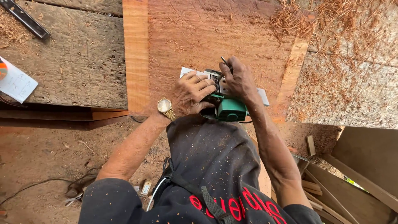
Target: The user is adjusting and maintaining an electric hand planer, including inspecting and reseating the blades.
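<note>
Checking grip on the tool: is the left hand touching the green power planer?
Touching. The head view shows the left hand lying on the green power planer, fingers curled over its top with no gap.

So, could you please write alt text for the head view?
Both hands, left and right, grip a green electric planer resting on a reddish wooden plank. Wood shavings cover the workbench.
</note>
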